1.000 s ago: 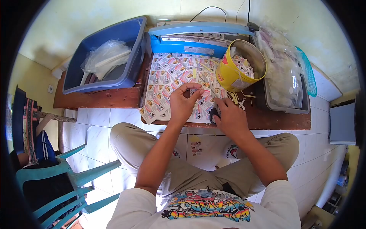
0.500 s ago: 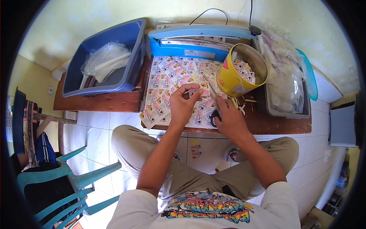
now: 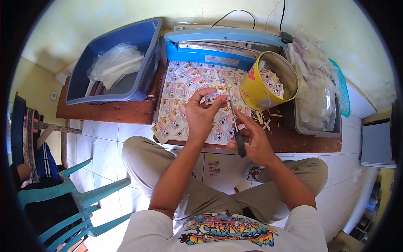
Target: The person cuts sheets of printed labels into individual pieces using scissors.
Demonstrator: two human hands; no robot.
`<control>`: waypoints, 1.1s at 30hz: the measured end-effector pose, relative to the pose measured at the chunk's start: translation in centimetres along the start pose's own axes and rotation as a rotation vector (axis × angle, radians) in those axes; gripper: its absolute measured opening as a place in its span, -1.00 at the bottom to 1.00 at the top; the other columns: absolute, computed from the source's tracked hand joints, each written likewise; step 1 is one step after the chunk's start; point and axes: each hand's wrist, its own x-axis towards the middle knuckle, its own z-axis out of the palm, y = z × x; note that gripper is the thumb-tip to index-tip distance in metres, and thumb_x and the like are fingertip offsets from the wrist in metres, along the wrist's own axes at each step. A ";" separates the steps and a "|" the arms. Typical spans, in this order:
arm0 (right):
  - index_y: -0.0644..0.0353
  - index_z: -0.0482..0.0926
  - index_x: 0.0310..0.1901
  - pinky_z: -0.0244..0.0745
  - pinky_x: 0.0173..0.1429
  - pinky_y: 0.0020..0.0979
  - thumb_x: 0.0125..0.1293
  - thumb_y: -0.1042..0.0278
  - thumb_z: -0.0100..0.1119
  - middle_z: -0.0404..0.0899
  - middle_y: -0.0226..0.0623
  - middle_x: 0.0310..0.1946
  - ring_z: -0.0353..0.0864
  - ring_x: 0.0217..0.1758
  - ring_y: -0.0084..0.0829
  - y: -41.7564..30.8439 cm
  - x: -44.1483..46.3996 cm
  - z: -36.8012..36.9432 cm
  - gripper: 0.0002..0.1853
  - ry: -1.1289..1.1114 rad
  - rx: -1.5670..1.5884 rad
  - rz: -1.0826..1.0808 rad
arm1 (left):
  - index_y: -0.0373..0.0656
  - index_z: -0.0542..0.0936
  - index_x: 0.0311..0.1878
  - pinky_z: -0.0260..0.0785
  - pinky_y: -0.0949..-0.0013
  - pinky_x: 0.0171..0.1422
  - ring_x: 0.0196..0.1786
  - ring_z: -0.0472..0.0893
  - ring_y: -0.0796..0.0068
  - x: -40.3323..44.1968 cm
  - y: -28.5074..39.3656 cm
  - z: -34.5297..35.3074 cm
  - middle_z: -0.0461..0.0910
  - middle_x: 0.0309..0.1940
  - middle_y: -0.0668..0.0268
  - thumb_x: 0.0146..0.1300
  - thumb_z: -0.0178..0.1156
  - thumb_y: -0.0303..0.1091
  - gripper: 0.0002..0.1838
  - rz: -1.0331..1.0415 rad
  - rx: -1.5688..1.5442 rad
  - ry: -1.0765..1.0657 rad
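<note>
Left hand pinches a small printed label; right hand grips scissors.
The label sits between the left thumb and bent fingers, above printed sheets on the table. Right fingers curl partly closed around the dark handles, the blades pointing away from the person, near the label's right edge; whether they touch it, I cannot tell. Beyond stands a yellow bucket.

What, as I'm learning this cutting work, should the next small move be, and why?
Probably a careful snip at the right end of the printed slip: the left hand pinches it, while the right hand holds the scissors with their blades at that end.
</note>
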 end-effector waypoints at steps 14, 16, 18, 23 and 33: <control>0.11 0.21 0.72 0.65 0.03 -0.49 0.18 0.44 0.69 0.48 -0.29 0.19 0.66 -0.09 -0.59 0.0 0.1 0.2 0.11 0.003 0.092 -0.038 | -0.38 0.58 0.15 0.77 0.37 0.02 -0.12 0.87 0.28 -0.1 -0.3 0.2 0.82 -0.14 -0.01 0.37 0.46 -0.61 -0.65 0.050 0.075 -0.004; 0.11 0.21 0.72 0.65 0.03 -0.49 0.17 0.43 0.70 0.48 -0.30 0.17 0.66 -0.09 -0.59 0.3 0.1 0.2 0.12 0.005 0.077 -0.036 | -0.38 0.59 0.15 0.77 0.40 0.02 -0.12 0.87 0.29 -0.2 -0.1 0.2 0.82 -0.13 -0.01 0.38 0.45 -0.62 -0.66 0.066 0.094 -0.007; 0.11 0.21 0.72 0.65 0.03 -0.49 0.16 0.42 0.71 0.48 -0.30 0.15 0.66 -0.09 -0.59 0.5 0.2 0.3 0.13 0.007 0.063 -0.035 | -0.38 0.59 0.15 0.76 0.42 0.01 -0.11 0.87 0.28 -0.4 0.0 0.3 0.82 -0.12 -0.01 0.38 0.45 -0.62 -0.66 0.071 0.118 -0.014; 0.10 0.20 0.72 0.64 0.04 -0.50 0.15 0.42 0.72 0.48 -0.32 0.12 0.66 -0.08 -0.60 0.4 0.2 0.3 0.14 0.013 0.064 -0.031 | -0.38 0.59 0.14 0.76 0.46 -0.02 -0.09 0.87 0.27 -0.3 0.0 0.2 0.82 -0.11 0.00 0.37 0.45 -0.62 -0.67 0.080 0.147 -0.017; 0.12 0.21 0.71 0.67 0.01 -0.49 0.15 0.44 0.72 0.51 -0.27 0.18 0.68 -0.11 -0.60 0.4 0.3 0.4 0.14 0.022 0.062 -0.037 | -0.39 0.59 0.14 0.78 0.42 0.00 -0.10 0.87 0.26 -0.3 0.3 0.4 0.82 -0.11 -0.02 0.35 0.47 -0.62 -0.65 0.035 0.120 -0.012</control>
